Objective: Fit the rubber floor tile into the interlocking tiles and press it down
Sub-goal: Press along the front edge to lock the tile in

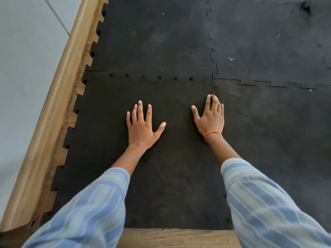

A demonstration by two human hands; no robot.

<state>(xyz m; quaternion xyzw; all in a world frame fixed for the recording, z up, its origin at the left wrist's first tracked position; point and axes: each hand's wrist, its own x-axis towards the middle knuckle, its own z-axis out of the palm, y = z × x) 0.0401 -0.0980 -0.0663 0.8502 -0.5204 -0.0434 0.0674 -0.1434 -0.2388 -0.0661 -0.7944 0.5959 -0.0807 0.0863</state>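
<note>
**Tile seated, pressing under way**

Striped blue sleeves [93, 208] fill the bottom of my view, with a strip of bare wooden floor [175, 238] showing between them. Beyond that lies the black rubber floor tile with jigsaw edges [170, 176], flat among the neighbouring dark interlocking tiles [155, 42]. My left hand [141, 127] and right hand [209, 117] rest palm-down on it, well apart, fingers extended and gripping nothing; the right one, with an orange band at the wrist [211, 133], sits close to the right-hand seam.

As I judge it, the fitting is mostly done: the far seam [152, 76] is meshed, though small dark gaps show at several tabs, so those still want pressing flat. The right-hand seam looks closed near my fingers, but I can't trace it clearly lower down, where my sleeve covers it.

Along the left, the tile's tabs lie open toward a pale wooden skirting board [53, 113], mating with nothing. The near corners are hidden beneath my arms, so whether they sit flush I cannot say.
</note>
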